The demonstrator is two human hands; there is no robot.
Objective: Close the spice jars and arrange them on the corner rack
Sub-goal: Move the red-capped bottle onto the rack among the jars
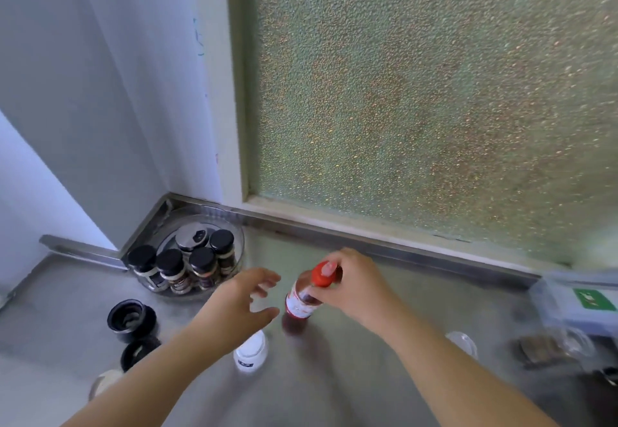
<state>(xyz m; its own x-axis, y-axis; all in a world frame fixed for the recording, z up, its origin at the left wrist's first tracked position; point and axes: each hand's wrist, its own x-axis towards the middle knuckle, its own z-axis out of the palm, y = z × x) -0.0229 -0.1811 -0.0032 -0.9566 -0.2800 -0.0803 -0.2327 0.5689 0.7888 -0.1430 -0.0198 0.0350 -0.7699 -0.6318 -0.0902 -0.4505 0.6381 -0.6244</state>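
A steel counter (351, 376) carries it all. The clear round rack (234, 226) sits in the far-left corner. Nearer than the rack stand two black lids (132, 319), with a white jar (250, 353) to their right. Right of the rack stands a red-capped bottle (301, 299), and well right of that a clear lid (463, 343).

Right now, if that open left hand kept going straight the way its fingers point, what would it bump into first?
Most likely the red-capped bottle that the right hand grips by its neck. The left hand is open, fingers aimed at its label, nothing visibly between, though depth is unclear.
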